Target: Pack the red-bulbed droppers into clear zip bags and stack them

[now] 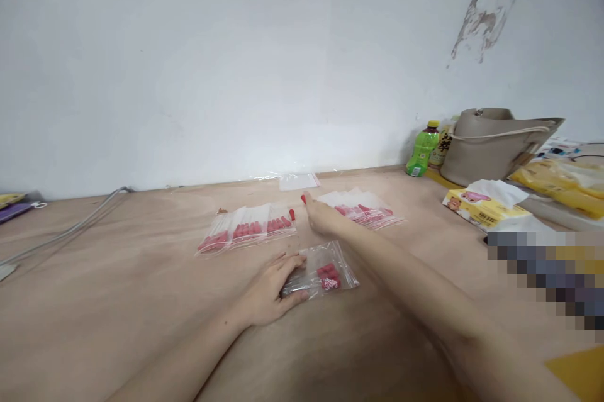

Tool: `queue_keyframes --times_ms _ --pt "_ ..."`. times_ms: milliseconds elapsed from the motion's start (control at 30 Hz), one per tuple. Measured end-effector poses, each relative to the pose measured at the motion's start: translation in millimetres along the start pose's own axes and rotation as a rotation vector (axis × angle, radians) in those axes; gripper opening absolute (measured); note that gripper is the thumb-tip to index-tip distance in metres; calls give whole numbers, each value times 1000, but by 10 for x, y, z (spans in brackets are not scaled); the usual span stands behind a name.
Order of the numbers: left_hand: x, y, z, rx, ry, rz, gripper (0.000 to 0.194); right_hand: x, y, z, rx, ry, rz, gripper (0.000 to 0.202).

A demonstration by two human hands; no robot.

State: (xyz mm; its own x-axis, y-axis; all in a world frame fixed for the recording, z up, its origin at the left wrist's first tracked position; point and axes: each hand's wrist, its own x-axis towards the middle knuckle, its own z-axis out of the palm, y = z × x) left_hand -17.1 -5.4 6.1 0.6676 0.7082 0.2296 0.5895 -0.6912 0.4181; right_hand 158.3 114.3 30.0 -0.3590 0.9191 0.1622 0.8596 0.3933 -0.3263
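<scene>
My left hand (pixel 276 289) lies on a clear zip bag (pixel 309 270), its fingers spread over the bag's left side. Several small red pieces (pixel 329 276) show through the plastic at the bag's right end. Farther out, my right hand (pixel 321 216) has its fingers closed at a small red bulb-shaped piece (pixel 304 199), which pokes out at the fingertips. Just left of that hand, a similar red bulb-shaped piece (pixel 292 214) rests near a row of zip bags (pixel 248 226) with red pieces inside. More filled zip bags (pixel 363 208) lie behind my right forearm.
Against the wall lies a flat clear bag (pixel 299 182). At right are a green bottle (pixel 423 149), a grey-beige bag (pixel 486 144), a yellow tissue box (pixel 486 208) and yellow plastic packaging (pixel 566 185). A grey cable (pixel 89 216) crosses the table's left side.
</scene>
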Motion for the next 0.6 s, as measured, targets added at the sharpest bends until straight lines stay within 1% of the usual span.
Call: queue_keyframes --times_ms 67,100,167,200,233,300,367,467,600 --pt "-3 -6 2 13 5 8 43 -154 125 -113 127 59 -13 60" --pt "-4 -9 3 20 6 9 44 -252 196 -151 278 119 1 64" --pt "-6 -14 3 33 10 7 45 -477 345 -178 653 200 54 74" --pt "-7 -17 3 38 11 4 46 -595 414 -166 789 231 80 75" --pt "-7 -19 2 40 8 0 46 -706 473 -143 876 278 109 77" --pt "-5 -21 1 43 3 0 46 -886 550 -75 969 357 171 78" --pt "-2 -22 2 45 -2 -1 46 -987 566 -1 1021 393 234 74" --pt "2 -20 3 48 -2 -2 46 -1003 521 95 1102 394 298 65" --pt "2 -14 0 51 -9 -2 47 -965 478 190 1205 419 292 57"
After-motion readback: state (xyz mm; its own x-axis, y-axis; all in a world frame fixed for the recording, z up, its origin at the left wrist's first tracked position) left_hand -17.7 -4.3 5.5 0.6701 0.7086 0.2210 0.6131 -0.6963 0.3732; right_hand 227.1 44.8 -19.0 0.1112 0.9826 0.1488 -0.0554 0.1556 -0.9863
